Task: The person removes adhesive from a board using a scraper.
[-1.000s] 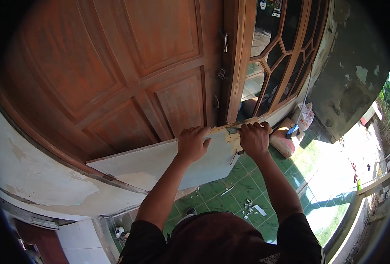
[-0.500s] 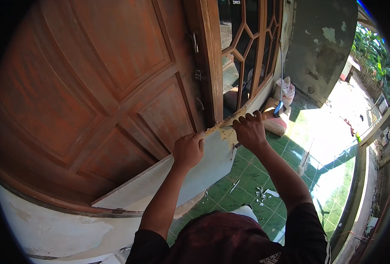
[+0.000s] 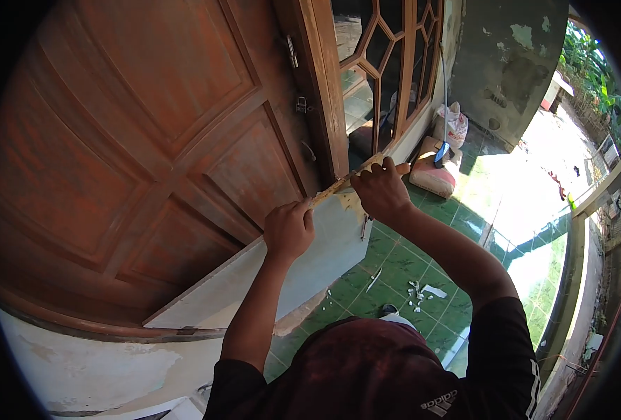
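Note:
A pale grey-white board leans on its long side against the brown door, its top edge rough and yellowish where the surface has come off. My left hand is closed over that top edge, thumb and fingers gripping it. Farther along the same edge, my right hand is wrapped around a tool with a tan handle, whose rounded end sticks out past my fingers. Its working end is mostly hidden by the hand, close over the bare strip of edge. A small metal fitting hangs at the board's right end.
The brown panelled door stands to the left, beside a latticed window. White scraps lie on the green tiles. Behind my right hand are a sack, a white bag and a long-handled tool with a blue head.
Both hands have shifted slightly left and up in the view, along with the scene as the head turned. The right hand keeps its grip on the tan-handled tool at the board's edge.

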`<state>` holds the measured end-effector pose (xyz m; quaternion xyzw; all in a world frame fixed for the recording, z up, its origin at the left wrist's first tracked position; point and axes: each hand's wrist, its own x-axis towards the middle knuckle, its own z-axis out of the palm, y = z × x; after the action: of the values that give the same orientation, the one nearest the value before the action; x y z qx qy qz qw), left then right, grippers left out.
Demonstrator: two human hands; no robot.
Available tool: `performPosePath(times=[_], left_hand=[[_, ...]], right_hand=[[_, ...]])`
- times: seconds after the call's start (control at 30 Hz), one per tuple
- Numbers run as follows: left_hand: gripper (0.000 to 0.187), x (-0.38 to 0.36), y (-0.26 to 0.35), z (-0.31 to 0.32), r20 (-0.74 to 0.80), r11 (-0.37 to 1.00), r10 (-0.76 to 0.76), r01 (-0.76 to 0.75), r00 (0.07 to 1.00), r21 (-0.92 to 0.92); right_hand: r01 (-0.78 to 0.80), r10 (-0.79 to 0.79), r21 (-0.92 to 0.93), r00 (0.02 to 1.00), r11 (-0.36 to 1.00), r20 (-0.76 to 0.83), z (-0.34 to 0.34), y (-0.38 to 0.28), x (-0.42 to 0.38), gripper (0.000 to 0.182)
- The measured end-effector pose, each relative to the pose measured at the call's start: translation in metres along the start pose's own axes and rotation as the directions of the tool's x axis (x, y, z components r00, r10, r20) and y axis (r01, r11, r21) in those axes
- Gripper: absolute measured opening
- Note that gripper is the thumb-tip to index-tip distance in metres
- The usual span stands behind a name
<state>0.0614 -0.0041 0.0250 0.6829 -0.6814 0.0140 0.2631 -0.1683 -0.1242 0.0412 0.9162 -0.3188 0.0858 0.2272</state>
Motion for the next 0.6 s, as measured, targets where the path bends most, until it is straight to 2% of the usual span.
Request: performPosePath(times=[0.07, 0.1, 0.13, 0.17, 0.23, 0.3, 0.4, 0.43, 0.53, 0.6], left_hand=[[0.032, 0.001, 0.001, 0.002, 0.01, 1.0, -0.024, 0.024, 1.0, 0.017], [0.031, -0.001, 0.006, 0.001, 0.013, 1.0, -0.029, 0.028, 1.0, 0.01], [0.031, -0.004, 0.011, -0.002, 0.016, 1.0, -0.031, 0.031, 0.999, 0.006], [0.031, -0.007, 0.013, -0.007, 0.016, 0.999, -0.033, 0.033, 0.999, 0.006], [0.032, -0.018, 0.014, -0.011, 0.036, 1.0, -0.028, 0.028, 0.999, -0.013], [0.033, -0.008, 0.019, -0.01, 0.013, 0.998, -0.041, 0.042, 0.999, -0.041], [0.034, -0.019, 0.024, -0.01, 0.033, 0.997, -0.055, 0.056, 0.998, -0.047], [0.035, -0.019, 0.023, -0.009, 0.022, 0.997, -0.056, 0.057, 0.998, -0.044], [0.035, -0.016, 0.023, -0.009, 0.028, 0.996, -0.083, 0.084, 0.996, -0.012], [0.035, -0.015, 0.025, -0.01, 0.044, 0.996, -0.091, 0.09, 0.995, 0.01]], right_hand=[[0.115, -0.117, -0.092, 0.993, 0.989, -0.025, 0.002, -0.002, 0.004, 0.019], [0.233, -0.223, -0.083, 0.968, 0.969, 0.113, 0.007, -0.016, 0.006, 0.021], [0.33, -0.294, -0.218, 0.938, 0.918, 0.182, 0.036, -0.037, 0.001, 0.02], [0.343, -0.313, -0.132, 0.927, 0.93, 0.206, 0.049, -0.047, -0.005, 0.02], [0.26, -0.262, 0.03, 0.953, 0.965, 0.151, 0.051, -0.046, -0.017, 0.019], [0.129, -0.138, 0.199, 0.99, 0.971, 0.033, 0.035, -0.021, -0.033, 0.018], [-0.056, 0.043, 0.291, 0.998, 0.955, 0.05, 0.004, 0.004, -0.04, 0.015], [-0.099, 0.11, 0.309, 0.994, 0.946, -0.017, 0.0, 0.007, -0.042, 0.014], [-0.095, 0.137, 0.321, 0.984, 0.942, -0.11, 0.013, 0.013, -0.042, 0.018], [-0.104, 0.125, 0.318, 0.991, 0.942, -0.046, 0.013, 0.017, -0.037, 0.021]])
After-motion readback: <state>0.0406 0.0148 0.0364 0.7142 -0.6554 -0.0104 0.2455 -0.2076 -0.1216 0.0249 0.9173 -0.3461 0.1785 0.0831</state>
